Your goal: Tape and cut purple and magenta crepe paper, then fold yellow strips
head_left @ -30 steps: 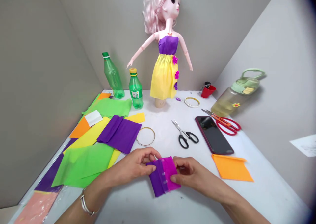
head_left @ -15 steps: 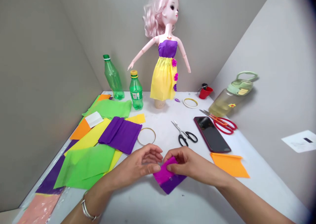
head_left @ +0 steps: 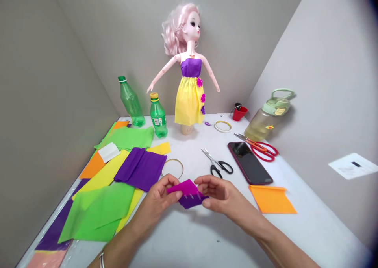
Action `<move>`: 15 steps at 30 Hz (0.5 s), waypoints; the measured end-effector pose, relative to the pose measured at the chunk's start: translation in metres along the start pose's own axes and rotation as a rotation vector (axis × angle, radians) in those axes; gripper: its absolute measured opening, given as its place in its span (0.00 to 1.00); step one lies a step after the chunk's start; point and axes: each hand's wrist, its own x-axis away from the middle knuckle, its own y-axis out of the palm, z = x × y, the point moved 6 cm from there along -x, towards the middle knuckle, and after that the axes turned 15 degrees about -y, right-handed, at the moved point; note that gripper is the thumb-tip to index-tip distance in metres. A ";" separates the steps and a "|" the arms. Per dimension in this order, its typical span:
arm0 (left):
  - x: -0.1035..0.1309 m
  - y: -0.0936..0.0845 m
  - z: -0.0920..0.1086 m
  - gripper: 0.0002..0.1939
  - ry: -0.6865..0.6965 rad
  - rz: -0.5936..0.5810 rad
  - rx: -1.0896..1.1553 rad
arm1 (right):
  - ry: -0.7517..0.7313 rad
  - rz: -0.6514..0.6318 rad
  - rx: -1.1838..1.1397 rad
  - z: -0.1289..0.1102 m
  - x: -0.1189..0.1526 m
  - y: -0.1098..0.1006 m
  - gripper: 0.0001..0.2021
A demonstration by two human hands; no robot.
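Observation:
A small magenta and purple piece with pale slits or strips along its middle is held above the white table. My left hand pinches its left corner between thumb and fingers. At the right edge, my right hand has its fingers curved around the purple corner, thumb below; whether it grips the piece or only touches it is hard to tell. Just beyond my hands lie a thin gold ring and black-handled scissors. Farther back stands a doll in a purple top and yellow skirt with magenta and purple flowers.
Green, yellow, orange and purple sheets cover the left side. Two green bottles stand behind them. On the right are a phone, red-handled scissors, an orange sheet, a tape roll, a red cup and a drinking bottle.
My left hand has taken hold of the piece's left corner. My right hand has loosened its pinch and shifted to the right edge. The piece has turned, and the camera view has tilted slightly.

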 end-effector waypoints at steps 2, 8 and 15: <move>0.001 0.001 -0.001 0.14 0.003 0.026 0.057 | -0.021 0.012 0.036 -0.001 0.001 0.002 0.22; 0.001 0.006 -0.002 0.15 -0.009 -0.001 0.216 | -0.045 0.085 0.242 -0.009 0.003 0.003 0.14; 0.001 0.010 -0.008 0.16 -0.070 -0.045 0.305 | -0.095 0.115 0.312 -0.004 0.002 0.002 0.05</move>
